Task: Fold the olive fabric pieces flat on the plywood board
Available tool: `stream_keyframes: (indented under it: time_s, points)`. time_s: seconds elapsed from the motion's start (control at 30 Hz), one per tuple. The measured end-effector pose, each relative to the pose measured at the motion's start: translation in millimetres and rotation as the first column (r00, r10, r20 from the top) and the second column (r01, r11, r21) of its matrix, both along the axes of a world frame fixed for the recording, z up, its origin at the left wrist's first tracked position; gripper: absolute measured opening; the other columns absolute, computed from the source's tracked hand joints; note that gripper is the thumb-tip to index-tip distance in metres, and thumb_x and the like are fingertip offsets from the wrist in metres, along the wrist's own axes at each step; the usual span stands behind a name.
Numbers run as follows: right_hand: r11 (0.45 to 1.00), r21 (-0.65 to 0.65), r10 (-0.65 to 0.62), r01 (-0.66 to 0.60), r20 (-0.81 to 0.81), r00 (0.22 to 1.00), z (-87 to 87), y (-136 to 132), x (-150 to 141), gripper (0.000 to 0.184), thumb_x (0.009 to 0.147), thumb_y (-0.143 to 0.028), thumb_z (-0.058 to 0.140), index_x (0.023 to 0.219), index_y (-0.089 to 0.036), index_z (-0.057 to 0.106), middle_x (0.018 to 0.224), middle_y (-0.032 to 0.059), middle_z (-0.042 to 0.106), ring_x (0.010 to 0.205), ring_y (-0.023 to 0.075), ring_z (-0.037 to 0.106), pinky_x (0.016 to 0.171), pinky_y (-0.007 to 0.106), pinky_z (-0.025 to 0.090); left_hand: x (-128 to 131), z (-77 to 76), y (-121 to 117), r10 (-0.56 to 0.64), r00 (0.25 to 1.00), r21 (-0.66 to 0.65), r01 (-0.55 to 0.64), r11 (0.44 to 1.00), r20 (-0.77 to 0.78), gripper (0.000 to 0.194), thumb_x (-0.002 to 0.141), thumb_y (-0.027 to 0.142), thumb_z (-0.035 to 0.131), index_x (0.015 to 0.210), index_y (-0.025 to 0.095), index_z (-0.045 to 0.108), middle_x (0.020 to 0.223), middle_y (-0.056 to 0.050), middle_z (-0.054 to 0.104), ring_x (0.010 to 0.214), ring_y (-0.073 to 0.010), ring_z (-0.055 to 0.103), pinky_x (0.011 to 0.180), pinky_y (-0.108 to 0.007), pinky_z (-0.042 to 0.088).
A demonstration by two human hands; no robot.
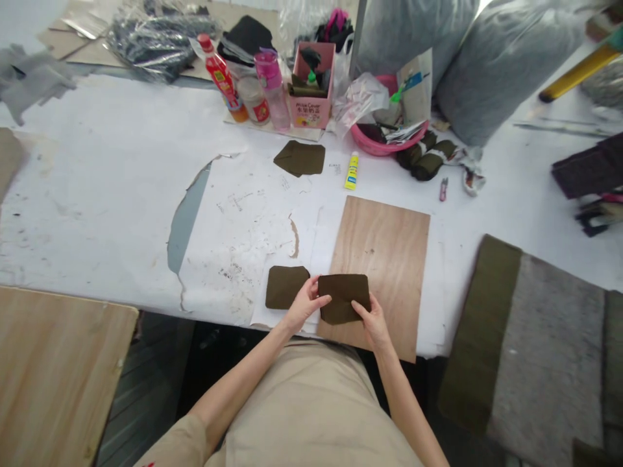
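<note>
Between my two hands is a dark olive fabric piece (343, 292), roughly rectangular with cut corners, held over the near end of a plywood board (384, 253). My left hand (307, 301) pinches its left edge, thumb on top and fingers partly hidden beneath. At the right edge, my right hand (372, 318) grips it the same way, thumb lying on the cloth. Just left of my left hand, a similar olive piece (286, 287) lies flat on white paper. Farther back on the table rests another olive piece (302, 158) with a pointed left end.
Behind these stand a red-capped bottle (221, 76), a pink-lidded bottle (272, 91), a pink box (310, 110) and a pink basket (384, 144) of odds and ends. A yellow tube (351, 171) lies nearer. Olive and grey material (545, 337) is at right; a wooden panel (58, 370) is at left.
</note>
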State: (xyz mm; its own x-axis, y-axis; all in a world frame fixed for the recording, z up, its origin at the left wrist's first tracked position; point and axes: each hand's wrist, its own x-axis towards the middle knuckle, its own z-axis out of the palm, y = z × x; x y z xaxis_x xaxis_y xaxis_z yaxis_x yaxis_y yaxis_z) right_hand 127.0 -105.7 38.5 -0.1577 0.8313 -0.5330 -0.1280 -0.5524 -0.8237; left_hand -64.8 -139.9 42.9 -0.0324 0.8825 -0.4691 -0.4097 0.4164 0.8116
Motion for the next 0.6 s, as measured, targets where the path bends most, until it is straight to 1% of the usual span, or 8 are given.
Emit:
stream_keyframes:
  time_s: [0.07, 0.1, 0.17, 0.27, 0.33, 0.4, 0.5, 0.6]
  points:
    - [0.998, 0.047, 0.033, -0.035, 0.035, 0.999, 7.4, 1.2, 3.3, 0.035, 0.070, -0.032, 0.072, 0.102, -0.022, 0.061, 0.098, 0.0018, 0.069, 0.091, 0.0193, 0.062, 0.084, 0.033, 0.049, 14.1, 2.2, 9.0, 0.020, 0.980, -0.050, -0.010, 0.999, 0.198, 0.051, 0.071, 0.029, 0.074, 0.116, 0.013, 0.058, 0.109, -0.013, 0.066, 0.101, -0.0234, 0.062, 0.092, -0.036, 0.046]
    - [0.995, 0.070, 0.063, -0.068, 0.062, 0.996, 10.5, 1.9, 5.4, 0.033, 0.070, -0.032, 0.072, 0.099, -0.021, 0.061, 0.095, 0.0017, 0.069, 0.089, 0.0192, 0.062, 0.082, 0.032, 0.049, 19.8, 2.6, 11.6, 0.035, 0.967, -0.080, -0.015, 0.997, 0.252, 0.046, 0.070, 0.028, 0.075, 0.110, 0.011, 0.062, 0.107, -0.013, 0.067, 0.099, -0.0231, 0.063, 0.091, -0.035, 0.046]
    - [0.984, 0.111, 0.124, -0.138, 0.130, 0.984, 15.2, 3.3, 9.4, 0.032, 0.071, -0.034, 0.071, 0.098, -0.020, 0.061, 0.093, 0.0020, 0.068, 0.086, 0.0192, 0.062, 0.080, 0.032, 0.050, 29.1, 3.0, 13.4, 0.080, 0.949, -0.148, -0.036, 0.988, 0.304, 0.042, 0.068, 0.027, 0.076, 0.105, 0.010, 0.065, 0.103, -0.013, 0.069, 0.094, -0.0222, 0.064, 0.089, -0.034, 0.047]
    - [0.962, 0.160, 0.181, -0.221, 0.235, 0.955, 18.2, 5.2, 13.3, 0.038, 0.072, -0.035, 0.069, 0.106, -0.020, 0.058, 0.099, 0.0042, 0.067, 0.091, 0.0210, 0.062, 0.082, 0.034, 0.049, 39.3, 4.4, 12.4, 0.141, 0.936, -0.210, -0.074, 0.975, 0.323, 0.042, 0.066, 0.026, 0.078, 0.103, 0.010, 0.067, 0.102, -0.012, 0.070, 0.090, -0.0212, 0.065, 0.087, -0.033, 0.048]
    - [0.951, 0.184, 0.186, -0.249, 0.302, 0.935, 17.9, 6.3, 15.0, 0.042, 0.073, -0.037, 0.068, 0.110, -0.019, 0.057, 0.101, 0.0056, 0.066, 0.092, 0.0222, 0.061, 0.082, 0.035, 0.050, 44.1, 6.4, 12.2, 0.171, 0.932, -0.229, -0.099, 0.968, 0.319, 0.043, 0.064, 0.026, 0.079, 0.102, 0.010, 0.067, 0.103, -0.013, 0.070, 0.089, -0.0208, 0.065, 0.086, -0.033, 0.048]
    - [0.946, 0.195, 0.188, -0.261, 0.328, 0.926, 16.8, 6.9, 16.5, 0.043, 0.073, -0.037, 0.067, 0.110, -0.018, 0.058, 0.101, 0.0064, 0.067, 0.092, 0.0227, 0.062, 0.082, 0.036, 0.050, 47.0, 9.0, 13.2, 0.185, 0.935, -0.236, -0.115, 0.965, 0.304, 0.043, 0.063, 0.026, 0.080, 0.100, 0.010, 0.067, 0.104, -0.012, 0.070, 0.088, -0.0204, 0.065, 0.085, -0.032, 0.049]
    - [0.954, 0.164, 0.203, -0.249, 0.258, 0.945, 16.0, 6.2, 19.0, 0.041, 0.072, -0.038, 0.067, 0.107, -0.017, 0.061, 0.100, 0.0065, 0.068, 0.092, 0.0233, 0.062, 0.082, 0.037, 0.050, 49.3, 13.1, 15.4, 0.161, 0.950, -0.219, -0.103, 0.970, 0.266, 0.040, 0.063, 0.026, 0.080, 0.099, 0.011, 0.068, 0.101, -0.011, 0.071, 0.087, -0.0198, 0.065, 0.084, -0.032, 0.049]
    - [0.966, 0.158, 0.173, -0.204, 0.188, 0.967, 19.1, 4.4, 21.1, 0.040, 0.070, -0.037, 0.069, 0.104, -0.018, 0.062, 0.097, 0.0054, 0.069, 0.090, 0.0236, 0.064, 0.081, 0.038, 0.051, 51.3, 17.0, 17.0, 0.089, 0.967, -0.153, -0.053, 0.987, 0.239, 0.037, 0.065, 0.026, 0.078, 0.098, 0.011, 0.069, 0.098, -0.010, 0.072, 0.087, -0.0200, 0.065, 0.085, -0.032, 0.048]
